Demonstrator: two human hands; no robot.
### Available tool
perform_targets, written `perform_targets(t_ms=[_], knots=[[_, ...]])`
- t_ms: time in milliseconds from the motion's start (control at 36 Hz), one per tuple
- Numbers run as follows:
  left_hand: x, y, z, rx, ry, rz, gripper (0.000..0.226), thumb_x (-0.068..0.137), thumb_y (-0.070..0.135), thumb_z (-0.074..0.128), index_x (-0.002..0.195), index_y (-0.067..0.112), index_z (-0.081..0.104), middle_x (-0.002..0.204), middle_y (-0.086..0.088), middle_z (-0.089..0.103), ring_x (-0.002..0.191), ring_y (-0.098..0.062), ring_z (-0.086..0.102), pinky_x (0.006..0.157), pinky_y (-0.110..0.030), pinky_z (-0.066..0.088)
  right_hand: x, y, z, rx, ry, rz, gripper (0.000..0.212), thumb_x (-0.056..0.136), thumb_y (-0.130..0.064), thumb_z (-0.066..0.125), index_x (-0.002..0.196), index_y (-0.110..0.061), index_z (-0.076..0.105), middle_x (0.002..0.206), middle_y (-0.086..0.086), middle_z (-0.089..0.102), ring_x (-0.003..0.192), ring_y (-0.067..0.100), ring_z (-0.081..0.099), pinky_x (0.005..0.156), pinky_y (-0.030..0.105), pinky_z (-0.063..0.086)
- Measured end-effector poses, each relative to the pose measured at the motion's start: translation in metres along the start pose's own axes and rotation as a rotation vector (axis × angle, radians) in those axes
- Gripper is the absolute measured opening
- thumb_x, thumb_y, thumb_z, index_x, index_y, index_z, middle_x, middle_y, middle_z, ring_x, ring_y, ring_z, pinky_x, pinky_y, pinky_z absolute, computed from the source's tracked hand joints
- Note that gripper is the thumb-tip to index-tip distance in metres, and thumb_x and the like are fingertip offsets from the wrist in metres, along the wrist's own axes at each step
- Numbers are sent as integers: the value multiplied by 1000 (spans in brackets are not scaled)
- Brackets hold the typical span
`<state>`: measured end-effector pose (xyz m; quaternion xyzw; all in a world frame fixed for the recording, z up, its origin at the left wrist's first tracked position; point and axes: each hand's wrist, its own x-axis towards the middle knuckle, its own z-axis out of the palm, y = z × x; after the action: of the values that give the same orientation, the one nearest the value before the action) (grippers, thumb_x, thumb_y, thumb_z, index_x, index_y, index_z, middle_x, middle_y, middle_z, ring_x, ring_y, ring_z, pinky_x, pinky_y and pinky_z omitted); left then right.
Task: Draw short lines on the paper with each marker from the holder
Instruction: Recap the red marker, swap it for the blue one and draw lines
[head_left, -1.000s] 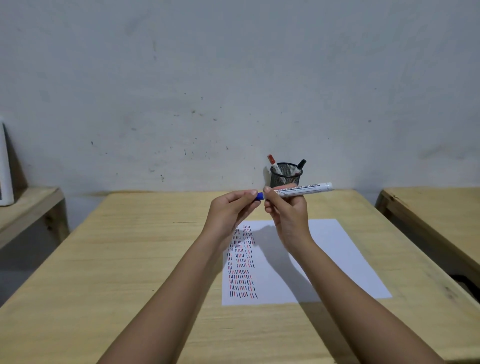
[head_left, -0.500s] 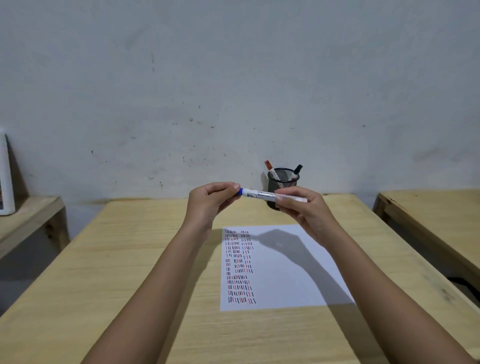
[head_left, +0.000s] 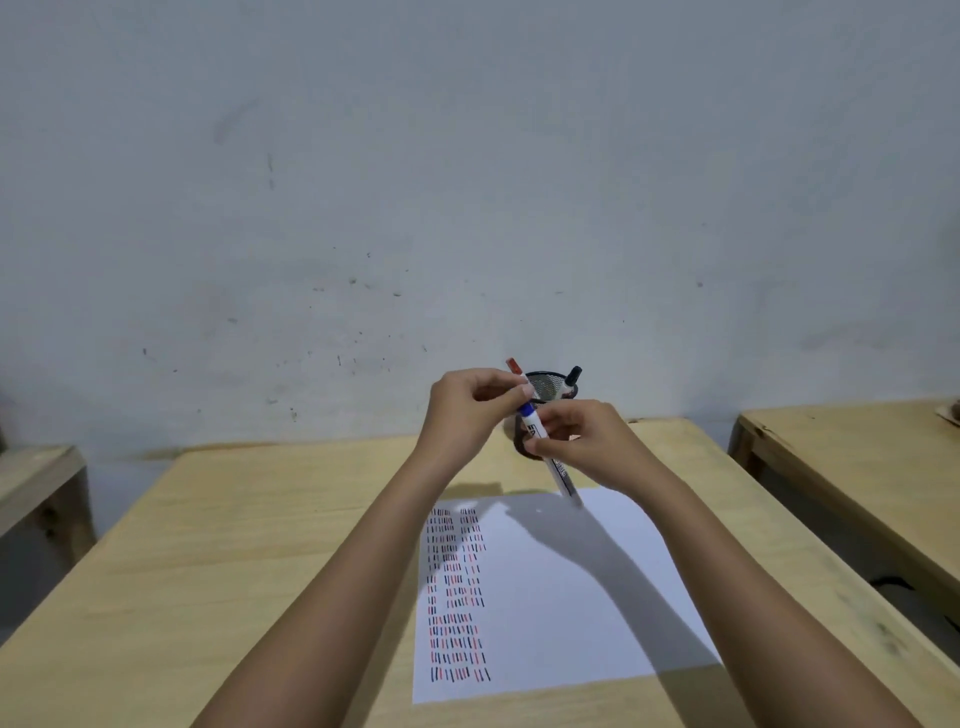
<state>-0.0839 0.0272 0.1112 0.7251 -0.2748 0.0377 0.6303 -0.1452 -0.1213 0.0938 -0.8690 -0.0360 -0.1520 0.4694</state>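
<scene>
Wooden desk (head_left: 260, 545); mesh holder (head_left: 545, 383) (red, black markers inside); hands grip blue marker (head_left: 540, 441).

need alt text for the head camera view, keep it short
Two bare hands hold a blue-capped marker above a wooden table: left hand at the cap end, right hand on the barrel. Below lies paper with rows of short lines; behind, a mesh holder holds two markers.

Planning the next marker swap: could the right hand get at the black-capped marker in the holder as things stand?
Probably not right away. The right hand grips the blue marker, so it is occupied. The black-capped marker sticks up from the holder just behind, unobstructed.
</scene>
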Motion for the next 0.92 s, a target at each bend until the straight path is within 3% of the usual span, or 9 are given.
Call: perform_targets(t_ms=[139, 194, 250, 333, 472, 639, 750, 833, 917], knots=[[4, -14, -2, -17, 8, -11, 20, 83, 34, 63, 76, 19, 75, 83, -7, 75, 85, -20, 70, 90, -41, 55, 3, 0, -13, 2, 88, -17, 10, 78, -12, 70, 88, -16, 69, 86, 9, 71, 68, 12, 64, 61, 13, 46], [6, -22, -3, 45, 41, -2, 21, 85, 33, 62, 78, 17, 73, 81, -7, 72, 77, -8, 66, 82, -23, 54, 8, -5, -22, 67, 198, -43, 10, 79, -10, 70, 86, -16, 67, 87, 5, 70, 72, 16, 66, 59, 10, 45], [18, -35, 1, 139, 51, -20, 16, 86, 29, 62, 81, 15, 67, 82, 0, 66, 72, -5, 59, 71, -10, 45, 21, -6, -37, 173, 301, -80, 12, 80, -8, 69, 83, -18, 65, 89, -3, 68, 81, 21, 68, 73, 20, 52], [38, -68, 11, 266, -17, -104, 21, 81, 34, 68, 77, 30, 48, 90, 0, 45, 82, -14, 43, 78, -25, 37, 45, -2, -58, 304, 404, -136, 14, 83, -5, 65, 85, -18, 61, 92, -4, 64, 93, 29, 67, 86, 36, 54], [49, -103, 25, 321, -93, -216, 58, 73, 34, 77, 118, 6, 55, 108, 3, 46, 105, -15, 46, 91, -29, 39, 77, 30, -71, 332, 542, -98, 16, 83, -5, 66, 97, -8, 60, 93, -3, 64, 90, 18, 64, 86, 31, 52], [51, -127, 43, 158, -176, -262, 63, 55, 38, 84, 111, 26, 56, 115, 6, 63, 111, -11, 59, 90, -32, 51, 95, 75, -55, 377, 409, 9, 19, 81, 5, 64, 95, -7, 60, 90, 9, 65, 87, 22, 63, 86, 32, 54], [54, -133, 49, 99, -171, -199, 66, 62, 27, 85, 118, 23, 51, 115, 10, 63, 102, 7, 57, 75, -12, 47, 99, 85, -48, 406, 318, 20, 21, 80, 6, 65, 97, -4, 60, 86, 7, 66, 82, 19, 66, 81, 25, 57], [56, -137, 50, 82, -154, -178, 67, 61, 28, 85, 118, 22, 52, 114, 9, 64, 102, 6, 58, 72, -4, 47, 103, 91, -44, 326, 202, 32, 21, 78, 6, 66, 93, -8, 62, 84, 5, 68, 76, 12, 69, 76, 20, 57], [56, -140, 52, 83, -138, -177, 68, 59, 31, 85, 118, 22, 53, 114, 8, 65, 103, 3, 60, 76, -8, 47, 106, 96, -41, 218, 109, 53, 26, 78, 5, 66, 85, -20, 63, 84, 11, 70, 84, 21, 68, 84, 31, 55]])
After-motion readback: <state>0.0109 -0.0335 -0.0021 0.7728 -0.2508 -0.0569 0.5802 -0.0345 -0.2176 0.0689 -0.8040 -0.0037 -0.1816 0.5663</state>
